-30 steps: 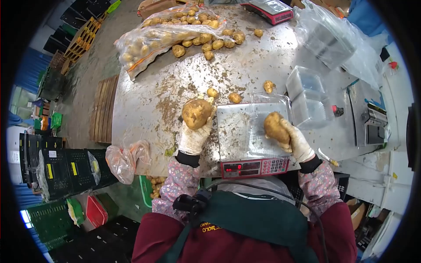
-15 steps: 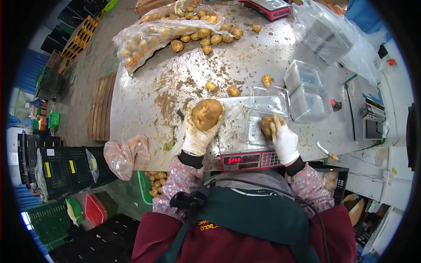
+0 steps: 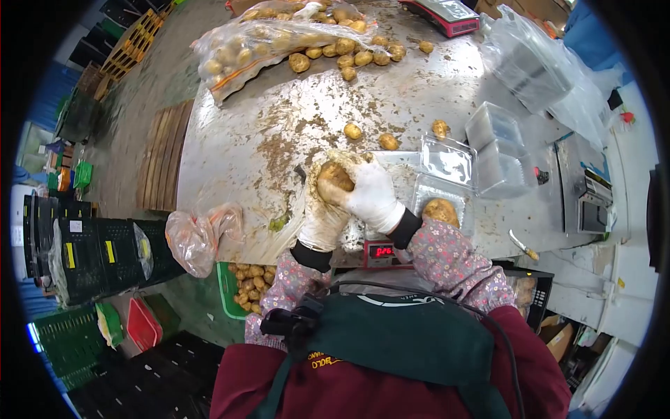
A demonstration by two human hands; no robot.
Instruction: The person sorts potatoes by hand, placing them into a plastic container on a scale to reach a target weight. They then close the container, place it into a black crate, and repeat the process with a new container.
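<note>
My left hand [image 3: 322, 218], in a dirty white glove, holds a large potato [image 3: 333, 174] above the left side of the red scale [image 3: 380, 251]. My right hand [image 3: 371, 194], also gloved, has crossed over and grips the same potato from the right. A second large potato [image 3: 441, 209] lies in an open clear plastic clamshell [image 3: 447, 162] on the scale's pan, apart from both hands. The scale's display glows red under my right forearm.
Loose small potatoes [image 3: 353, 130] dot the dirty metal table [image 3: 237, 160]. A clear bag of potatoes [image 3: 265, 42] lies at the far end, stacked clear containers [image 3: 499, 150] at right, another scale [image 3: 450, 12] far back. Crates and a bag [image 3: 199, 241] sit left.
My right hand let go of the second potato in the clamshell and moved left onto the potato in my left hand. The view shifted slightly.
</note>
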